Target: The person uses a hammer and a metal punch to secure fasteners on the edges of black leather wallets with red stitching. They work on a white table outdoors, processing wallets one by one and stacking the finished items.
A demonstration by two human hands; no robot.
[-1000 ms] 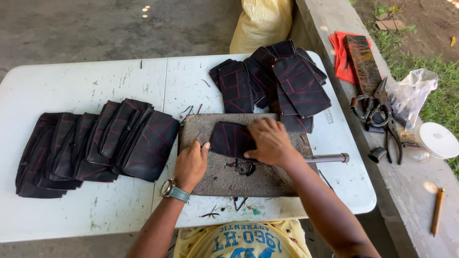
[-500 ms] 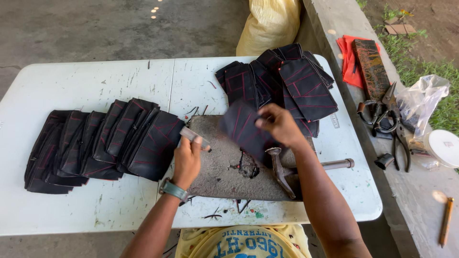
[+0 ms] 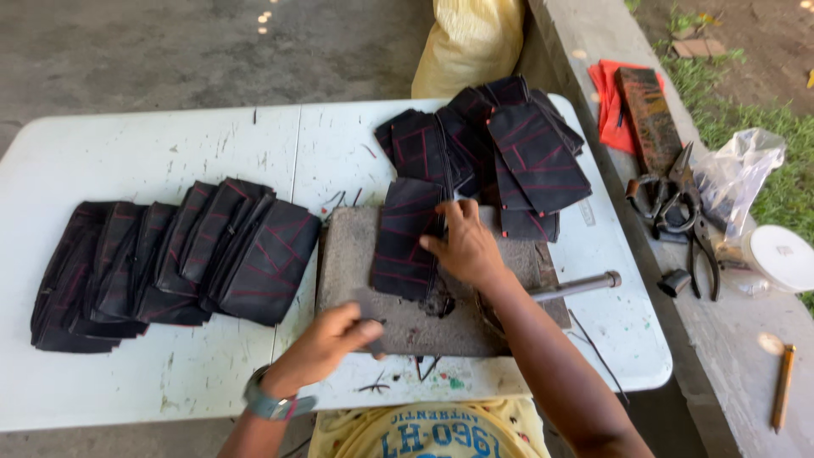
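The left hand (image 3: 326,339) curls its fingers on the near edge of the grey slab (image 3: 398,318); the right hand (image 3: 465,246) presses flat, fingers spread, on a black stitched piece (image 3: 405,242) atop the slab, mid-desk (image 3: 170,144). Stacks of such pieces lie left (image 3: 170,259) and far right (image 3: 500,148).

Showing black with red stitched lines: fabric piece (image 3: 407,242) on grey slab (image 3: 441,318). Gleaming white, speckled with marks: tabletop (image 3: 170,153). Glowing red: cloth (image 3: 612,106) on the ledge.
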